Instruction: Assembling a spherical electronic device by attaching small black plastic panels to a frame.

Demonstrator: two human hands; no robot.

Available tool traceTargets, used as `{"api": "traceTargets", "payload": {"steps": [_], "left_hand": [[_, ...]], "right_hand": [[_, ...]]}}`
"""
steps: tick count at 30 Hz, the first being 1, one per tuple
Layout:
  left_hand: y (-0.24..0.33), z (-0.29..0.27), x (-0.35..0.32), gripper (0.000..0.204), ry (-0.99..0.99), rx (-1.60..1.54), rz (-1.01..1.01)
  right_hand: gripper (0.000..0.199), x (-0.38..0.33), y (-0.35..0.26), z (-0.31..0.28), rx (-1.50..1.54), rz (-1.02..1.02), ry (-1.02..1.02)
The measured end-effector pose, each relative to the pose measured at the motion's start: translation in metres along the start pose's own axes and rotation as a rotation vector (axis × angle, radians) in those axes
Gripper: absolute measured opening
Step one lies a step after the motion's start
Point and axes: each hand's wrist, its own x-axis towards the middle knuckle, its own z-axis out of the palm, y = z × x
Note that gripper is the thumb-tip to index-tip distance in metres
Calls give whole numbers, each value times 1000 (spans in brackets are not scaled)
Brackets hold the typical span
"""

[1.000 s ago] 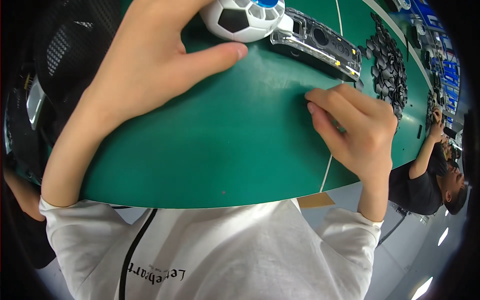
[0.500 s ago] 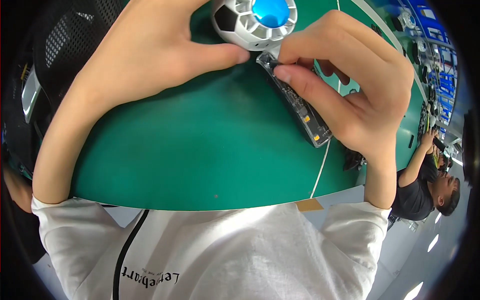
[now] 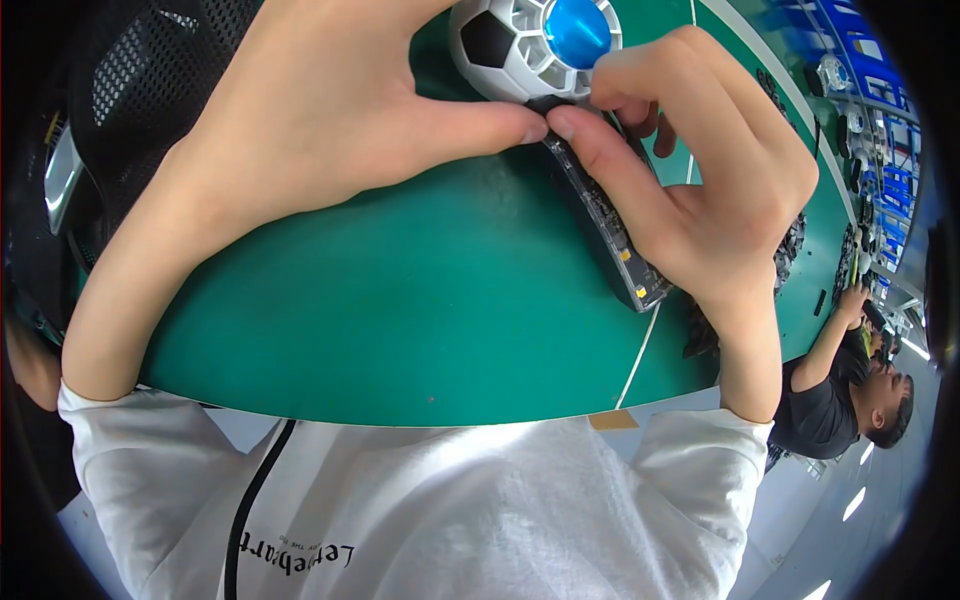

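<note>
At the top edge is a white ball-shaped device (image 3: 515,77) with black patches, open ribs and a shiny blue round centre. My left hand (image 3: 345,110) curves around its left side; the fingers run out of view, and the thumb tip presses at the device's near side. A narrow black circuit-board strip (image 3: 607,222) with small yellow components slants from the device toward me. My right hand (image 3: 715,170) pinches its far end between thumb and bent fingers, the two thumbs almost meeting there. Whether strip and device are joined is hidden by the fingers.
Both hands are above a green table mat (image 3: 400,310) marked with a white line. Black parts (image 3: 703,330) lie beside my right forearm. A black mesh chair back (image 3: 150,70) stands at left. Another person (image 3: 850,390) sits far right, near blue racks (image 3: 895,150).
The ball-shaped device and my left hand have shifted right. My left thumb has come up to the strip's far end, close to my right thumb. The strip has moved slightly right and nearer me.
</note>
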Motion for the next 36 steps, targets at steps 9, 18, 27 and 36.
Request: {"api": "traceTargets", "payload": {"steps": [9,18,27,36], "left_hand": [[-9,-3,-7,63,168,85,172],[-1,-31,3,62,107,234,198],[25,-22,0,40,-20,176,-111],[37,-34,3,52,-273,387,-341]], "right_hand": [[19,10,4,4,29,-127,32],[33,12,4,-3,-49,-26,-28],[49,4,11,1,-122,56,-106],[45,-3,-1,19,-101,92,-60]]}}
